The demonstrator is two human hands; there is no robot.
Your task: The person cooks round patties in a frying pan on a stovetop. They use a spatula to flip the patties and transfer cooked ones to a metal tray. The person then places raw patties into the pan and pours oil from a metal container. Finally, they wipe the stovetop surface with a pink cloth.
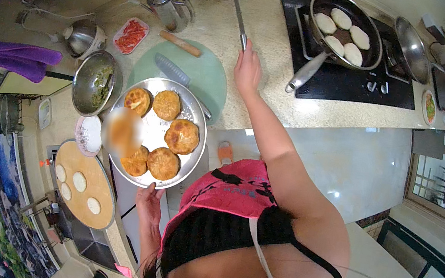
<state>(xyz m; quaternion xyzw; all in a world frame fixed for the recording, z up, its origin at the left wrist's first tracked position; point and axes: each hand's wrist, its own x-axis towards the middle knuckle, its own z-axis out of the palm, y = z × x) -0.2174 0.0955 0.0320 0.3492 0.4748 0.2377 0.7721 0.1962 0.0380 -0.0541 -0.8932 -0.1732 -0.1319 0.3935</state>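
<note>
My left hand (149,203) grips the near rim of a round metal tray (154,126). Several browned stuffed flatbreads (182,136) sit on the tray, one of them blurred. My right hand (248,69) is closed around the metal handle of a long spatula (240,14), whose dark head is at the far edge of the counter. To the right, a frying pan (345,32) holds several pale dough rounds (359,37) on the black cooktop (334,84). Partly under the tray lies a green mat (214,77) with a knife (171,69) and a wooden rolling pin (180,43).
Left of the tray stand a metal bowl of green filling (98,92) and a bowl of white powder (95,137). More dough rounds (79,181) lie on a round board (104,207). A metal pitcher (172,10), red strips in a dish (131,37) and a wok (410,50) are further back.
</note>
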